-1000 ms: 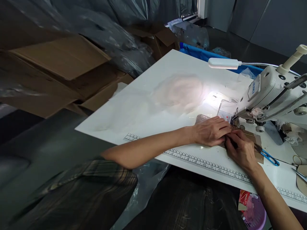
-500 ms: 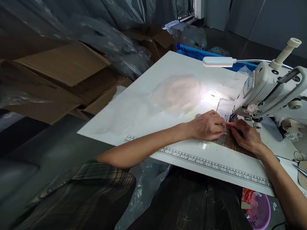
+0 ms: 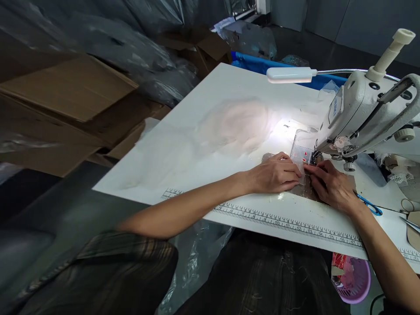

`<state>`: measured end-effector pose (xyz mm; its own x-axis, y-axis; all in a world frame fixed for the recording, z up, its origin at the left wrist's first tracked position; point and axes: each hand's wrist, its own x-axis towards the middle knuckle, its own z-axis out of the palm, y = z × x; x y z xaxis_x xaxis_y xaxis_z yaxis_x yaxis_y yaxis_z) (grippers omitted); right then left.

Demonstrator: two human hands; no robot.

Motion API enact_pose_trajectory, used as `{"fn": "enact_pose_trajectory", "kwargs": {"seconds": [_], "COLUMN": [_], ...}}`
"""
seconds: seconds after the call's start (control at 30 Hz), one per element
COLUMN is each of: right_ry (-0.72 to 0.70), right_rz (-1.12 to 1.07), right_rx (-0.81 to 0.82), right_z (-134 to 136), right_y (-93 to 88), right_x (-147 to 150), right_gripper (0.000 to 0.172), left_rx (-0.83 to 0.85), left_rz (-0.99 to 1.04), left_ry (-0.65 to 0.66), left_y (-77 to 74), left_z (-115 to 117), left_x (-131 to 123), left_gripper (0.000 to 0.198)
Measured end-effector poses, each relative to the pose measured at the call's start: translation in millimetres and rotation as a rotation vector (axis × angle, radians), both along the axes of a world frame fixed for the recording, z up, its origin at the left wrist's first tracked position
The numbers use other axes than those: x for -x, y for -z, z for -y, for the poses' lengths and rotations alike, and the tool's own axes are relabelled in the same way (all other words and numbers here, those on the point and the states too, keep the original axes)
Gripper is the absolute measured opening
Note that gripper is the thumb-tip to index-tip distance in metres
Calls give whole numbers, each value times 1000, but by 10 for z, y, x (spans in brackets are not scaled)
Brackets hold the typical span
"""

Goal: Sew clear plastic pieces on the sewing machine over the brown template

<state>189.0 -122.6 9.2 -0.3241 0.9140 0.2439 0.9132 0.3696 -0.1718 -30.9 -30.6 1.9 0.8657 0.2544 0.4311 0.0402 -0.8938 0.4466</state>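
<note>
My left hand (image 3: 278, 173) is closed, its curled fingers on a small piece of thin sheer fabric (image 3: 300, 169) at the front of the sewing machine. From the other side my right hand (image 3: 333, 183) comes in, thumb and forefinger drawn together at the same piece, just before the presser foot (image 3: 315, 156). The white sewing machine (image 3: 341, 113) stands over both hands. Red marks show on the clear plate (image 3: 300, 151) left of the foot. Much of the fabric is hidden under my fingers.
A pale sheer heap (image 3: 243, 122) lies on the white table (image 3: 157, 157). Blue-handled snips (image 3: 370, 204) rest beside my right wrist. A lamp (image 3: 290, 75) hangs above. Cardboard boxes (image 3: 72, 87) stand left; a purple basket (image 3: 357, 284) is below the table edge.
The view has shifted slightly. My right hand has drawn a little back from the foot, its forefinger now reaching left over the fabric. More of the blue-handled snips shows.
</note>
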Motion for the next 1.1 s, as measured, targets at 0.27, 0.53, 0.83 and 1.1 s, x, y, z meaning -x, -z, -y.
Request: {"fn": "enact_pose_trajectory", "kwargs": {"seconds": [0.27, 0.53, 0.83, 1.1], "right_ry": [-61, -40, -2, -26], "right_rz": [-127, -102, -127, -81], "right_rx": [21, 22, -10, -27], "right_z": [10, 27, 63, 62], "right_y": [4, 21, 56, 59], "right_x": [-40, -15, 15, 12], "right_gripper": [36, 36, 37, 40], "left_rx": [-74, 44, -111, -476], "left_rz": [58, 85, -56, -12], "left_ry": [-62, -37, -59, -40], "left_y": [-37, 53, 8, 72], "left_z": [52, 29, 38, 28], "left_x": [-32, -58, -60, -30], "left_gripper": [21, 20, 25, 26]}}
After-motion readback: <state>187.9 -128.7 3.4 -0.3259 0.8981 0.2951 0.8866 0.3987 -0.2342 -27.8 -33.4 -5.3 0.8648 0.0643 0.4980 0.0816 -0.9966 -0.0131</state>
